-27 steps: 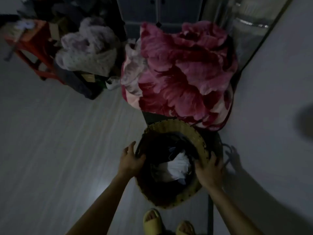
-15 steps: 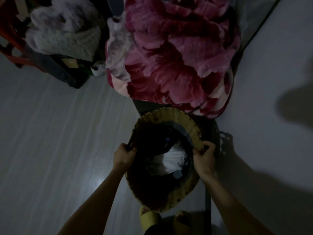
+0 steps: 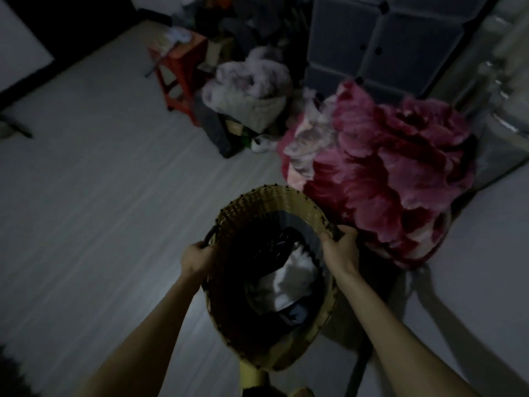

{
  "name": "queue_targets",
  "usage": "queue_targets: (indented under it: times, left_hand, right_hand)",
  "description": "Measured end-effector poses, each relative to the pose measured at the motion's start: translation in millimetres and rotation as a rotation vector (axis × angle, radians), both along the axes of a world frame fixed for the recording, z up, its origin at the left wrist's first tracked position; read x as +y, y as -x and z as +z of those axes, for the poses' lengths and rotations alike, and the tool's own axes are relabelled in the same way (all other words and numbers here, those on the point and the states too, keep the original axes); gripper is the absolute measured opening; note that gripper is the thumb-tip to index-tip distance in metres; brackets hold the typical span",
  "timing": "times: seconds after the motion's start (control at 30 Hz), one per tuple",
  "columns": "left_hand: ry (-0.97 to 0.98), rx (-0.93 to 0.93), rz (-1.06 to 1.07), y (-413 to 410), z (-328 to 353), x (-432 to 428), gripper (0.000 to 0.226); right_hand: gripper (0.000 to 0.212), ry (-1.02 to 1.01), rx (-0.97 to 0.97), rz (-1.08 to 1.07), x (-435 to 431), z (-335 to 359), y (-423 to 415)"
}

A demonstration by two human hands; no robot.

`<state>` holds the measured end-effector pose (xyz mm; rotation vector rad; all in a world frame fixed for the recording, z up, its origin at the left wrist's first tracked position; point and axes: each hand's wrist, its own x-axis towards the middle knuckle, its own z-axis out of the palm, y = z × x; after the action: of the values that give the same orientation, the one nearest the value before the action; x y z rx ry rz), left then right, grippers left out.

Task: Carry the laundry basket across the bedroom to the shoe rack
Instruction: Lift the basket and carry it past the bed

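1. Your left hand [image 3: 197, 257] is curled shut around the dark handle on the left side of the basket [image 3: 266, 207], knuckles up and fingers wrapped under the loop.
2. Your right hand [image 3: 340, 250] is closed over the opposite rim, thumb inside and fingers folded over the outer edge; whether it has a handle or only the woven rim, you cannot tell in this light.
3. The basket sits directly in front of you, between your two forearms, mouth open upward and tilted a little away from you. I judge it is lifted clear of the floor [image 3: 100, 210], though its underside is hidden.
4. Inside lie dark clothes and a white garment [image 3: 292, 279], heaped toward the right side.
5. The grips sit at opposite ends of the basket's width, so the load hangs evenly and neither hand is nearer; the line through your hands runs left to right across your path.
6. The red blanket [image 3: 386, 179] is just beside the basket's far-right edge, near your right knuckles. Open floor lies to your left and ahead.
7. No shoe rack shows here, so you will likely need to turn before walking.
8. Swing left, away from the blanket, and mind the red stool [image 3: 177, 70] and the clothes pile [image 3: 249, 90] farther on.
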<state>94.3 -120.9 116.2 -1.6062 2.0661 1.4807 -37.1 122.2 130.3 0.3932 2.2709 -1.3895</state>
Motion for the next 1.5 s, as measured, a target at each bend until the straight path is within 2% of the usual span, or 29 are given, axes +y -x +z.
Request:
queue_targets:
  times: [0.23, 0.4, 0.53, 0.7, 0.8, 0.9, 1.0, 1.23, 1.37, 1.5]
  left_hand:
    - [-0.005, 0.145, 0.311, -88, 113, -95, 0.024]
    - [-0.002, 0.274, 0.497, -143, 176, -160, 0.032]
    - [0.032, 0.335, 0.599, -194, 223, -213, 0.041]
    - [0.114, 0.416, 0.741, -244, 269, -287, 0.042]
    - [0.146, 0.441, 0.873, -272, 286, -330, 0.038]
    - [0.178, 0.427, 0.950, -294, 300, -374, 0.018]
    - [0.238, 0.406, 1.051, -315, 304, -429, 0.010]
    - [0.300, 0.421, 1.275, -348, 316, -550, 0.006]
    - [0.312, 0.448, 1.336, -365, 320, -613, 0.022]
    - [0.360, 0.392, 1.346, -395, 303, -693, 0.015]
  right_hand:
    - [0.036, 0.021, 0.086, 0.289, -129, 111, -26]
    - [0.051, 0.055, 0.053, 0.397, -225, 172, -58]
    - [0.043, 0.064, 0.058, 0.516, -302, 216, -90]
    - [0.034, 0.108, 0.112, 0.650, -401, 253, -123]
    - [0.036, 0.110, 0.141, 0.703, -466, 263, -142]
    - [0.034, 0.163, 0.161, 0.751, -532, 267, -150]
    - [0.032, 0.192, 0.148, 0.846, -608, 269, -157]
    - [0.038, 0.246, 0.135, 1.059, -785, 283, -181]
    - [0.034, 0.280, 0.144, 1.114, -876, 285, -200]
    - [0.045, 0.291, 0.167, 1.176, -971, 287, -229]
